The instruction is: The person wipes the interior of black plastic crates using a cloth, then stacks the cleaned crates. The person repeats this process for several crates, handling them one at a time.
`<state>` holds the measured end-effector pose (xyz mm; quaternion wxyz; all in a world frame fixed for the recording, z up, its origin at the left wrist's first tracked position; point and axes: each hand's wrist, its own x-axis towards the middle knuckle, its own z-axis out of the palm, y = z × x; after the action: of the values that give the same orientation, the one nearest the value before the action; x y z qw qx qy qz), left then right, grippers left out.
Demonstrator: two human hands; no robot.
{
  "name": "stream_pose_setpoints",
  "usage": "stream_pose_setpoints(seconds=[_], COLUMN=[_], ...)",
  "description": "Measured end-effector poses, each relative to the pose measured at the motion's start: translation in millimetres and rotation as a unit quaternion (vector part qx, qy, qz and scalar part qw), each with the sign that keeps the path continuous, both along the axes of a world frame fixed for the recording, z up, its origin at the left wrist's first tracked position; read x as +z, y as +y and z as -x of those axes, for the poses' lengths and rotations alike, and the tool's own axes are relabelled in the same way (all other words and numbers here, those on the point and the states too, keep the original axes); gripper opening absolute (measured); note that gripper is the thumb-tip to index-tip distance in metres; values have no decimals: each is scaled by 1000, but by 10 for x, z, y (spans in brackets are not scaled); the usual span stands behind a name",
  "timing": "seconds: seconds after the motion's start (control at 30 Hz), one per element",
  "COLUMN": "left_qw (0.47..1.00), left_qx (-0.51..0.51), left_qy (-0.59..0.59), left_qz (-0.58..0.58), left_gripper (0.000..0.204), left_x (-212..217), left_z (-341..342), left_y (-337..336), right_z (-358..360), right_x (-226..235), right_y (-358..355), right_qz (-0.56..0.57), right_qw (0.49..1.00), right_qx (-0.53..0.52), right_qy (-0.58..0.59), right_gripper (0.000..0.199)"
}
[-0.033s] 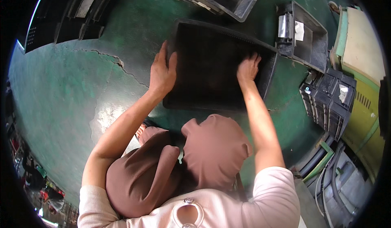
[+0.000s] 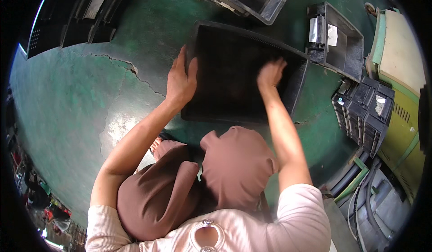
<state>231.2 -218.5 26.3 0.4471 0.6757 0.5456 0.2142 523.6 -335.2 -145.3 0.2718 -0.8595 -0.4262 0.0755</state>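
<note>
In front of my knees, a black plastic crate (image 2: 225,72) sits on the green floor, its open top facing me. At its left side my left hand (image 2: 182,78) rests against the rim, the fingers stretched out and the thumb apart. My right hand (image 2: 272,73) reaches over the right part of the crate's dark inside, its fingers smeared by motion. Whether it holds anything, I cannot make out. The crate's bottom is too dark to show any contents.
Another black crate (image 2: 268,15) stands just beyond. To the right are a grey crate with paper labels (image 2: 344,45), stacked black crates (image 2: 366,112) and a yellow-green cabinet (image 2: 405,130). More black crates (image 2: 76,18) stand far left. A crack (image 2: 133,69) runs through the floor.
My right hand has shifted slightly left inside the crate and is more blurred. The left hand stays at the crate's left rim.
</note>
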Motion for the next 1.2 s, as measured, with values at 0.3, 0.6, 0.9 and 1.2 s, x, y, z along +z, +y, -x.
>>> stream_pose_setpoints(seconds=[0.3,0.6,0.9,1.2], left_qw=[999,1000,999,1000], left_qx=[9,-13,-33,16], left_qy=[26,-4,-8,10], left_qz=[-16,22,-31,-15], left_gripper=[52,47,50,48], left_x=[-90,44,-107,-58], left_z=[184,130,154,113], left_y=[125,169,126,125], right_z=[1346,479,1865,1859], right_x=[750,942,815,982], right_y=[1112,399,1231,473], right_qz=[19,286,89,119], right_qw=[903,938,973,826], right_qx=[393,-17,213,538], right_qy=[-173,-195,-13,117], right_gripper=[35,29,30,23])
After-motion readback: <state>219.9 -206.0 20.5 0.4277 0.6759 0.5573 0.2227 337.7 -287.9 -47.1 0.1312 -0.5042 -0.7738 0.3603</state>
